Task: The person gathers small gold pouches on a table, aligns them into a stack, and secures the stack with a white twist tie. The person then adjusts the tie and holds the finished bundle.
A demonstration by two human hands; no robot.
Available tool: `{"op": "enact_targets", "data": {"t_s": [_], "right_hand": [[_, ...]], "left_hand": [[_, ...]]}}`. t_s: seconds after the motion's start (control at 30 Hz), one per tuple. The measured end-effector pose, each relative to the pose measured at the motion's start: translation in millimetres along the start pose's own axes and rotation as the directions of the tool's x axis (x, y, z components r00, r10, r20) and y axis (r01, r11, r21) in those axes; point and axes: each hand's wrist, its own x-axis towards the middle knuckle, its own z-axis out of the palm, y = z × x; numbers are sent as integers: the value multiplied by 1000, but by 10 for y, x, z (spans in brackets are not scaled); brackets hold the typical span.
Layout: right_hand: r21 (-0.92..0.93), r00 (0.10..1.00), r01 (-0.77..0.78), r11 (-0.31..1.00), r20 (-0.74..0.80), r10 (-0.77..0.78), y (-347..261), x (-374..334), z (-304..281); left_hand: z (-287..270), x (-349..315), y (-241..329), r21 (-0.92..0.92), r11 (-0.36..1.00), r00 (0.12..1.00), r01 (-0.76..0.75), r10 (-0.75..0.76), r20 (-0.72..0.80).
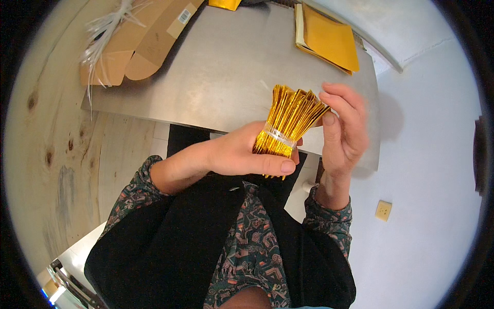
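Note:
Upright in my left hand [239,152] is a bundle of folded gold foil pieces [288,116]. My thumb presses its near side, and the other fingers are mostly hidden behind it. A clear band [278,135] wraps the bundle low down, and above it the pieces fan out. My right hand [345,123] is at the bundle's upper right corner. That corner lies between its thumb and curled fingertips, which close on the outermost foil. Both hands are above the near edge of a metal table.
The grey metal table [221,77] spans the view ahead. On it, a yellow folder or envelope stack [329,38] lies at far right. An open cardboard box [149,44] with white plastic strands [105,38] sits at left. A white wall [427,154] stands at right.

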Motion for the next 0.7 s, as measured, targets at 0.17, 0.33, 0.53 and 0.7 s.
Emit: {"op": "enact_targets", "data": {"t_s": [0.17, 0.33, 0.53, 0.7], "right_hand": [[390, 959, -240, 889, 239, 154, 71, 19, -52], [429, 954, -263, 864, 251, 166, 213, 76, -34], [480, 904, -423, 768, 285, 320, 229, -79, 192], [492, 938, -180, 852, -175, 299, 330, -92, 400]], "left_hand": [[-333, 70, 254, 227, 927, 916, 300, -346, 202], [-415, 169, 399, 326, 898, 933, 297, -346, 103], [-496, 153, 431, 612, 766, 972, 198, -234, -22], [-469, 167, 114, 556, 775, 729, -300, 562, -390]]}}
